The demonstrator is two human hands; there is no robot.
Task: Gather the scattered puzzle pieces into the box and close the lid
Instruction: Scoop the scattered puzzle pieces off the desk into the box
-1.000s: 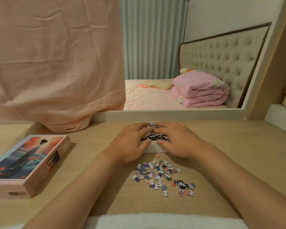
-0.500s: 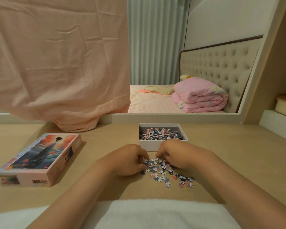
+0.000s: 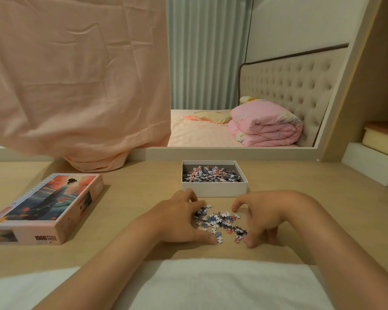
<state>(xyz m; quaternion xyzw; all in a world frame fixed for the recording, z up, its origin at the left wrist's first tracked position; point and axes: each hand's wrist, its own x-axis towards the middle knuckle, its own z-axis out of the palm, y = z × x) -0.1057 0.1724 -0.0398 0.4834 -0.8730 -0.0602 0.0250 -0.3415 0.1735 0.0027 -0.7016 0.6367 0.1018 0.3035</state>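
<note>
Several loose puzzle pieces (image 3: pixel 220 221) lie in a small pile on the wooden desk, just in front of the open white box (image 3: pixel 214 191), which holds many more pieces. My left hand (image 3: pixel 179 218) rests on the desk against the pile's left side, fingers curved at its far edge and thumb along its near edge. My right hand (image 3: pixel 262 218) cups the pile's right side with bent fingertips on the desk. Neither hand lifts any pieces. The illustrated lid (image 3: pixel 47 204) lies face up at the left.
A peach cloth (image 3: pixel 76 86) hangs over the mirror and bunches on the desk behind the lid. A white towel (image 3: pixel 211 283) covers the desk's near edge. A white step and shelf (image 3: pixel 372 166) stand at the right.
Both hands came back from over the box to the loose pile, then spread apart to its left and right sides. The view tilted and moved slightly.
</note>
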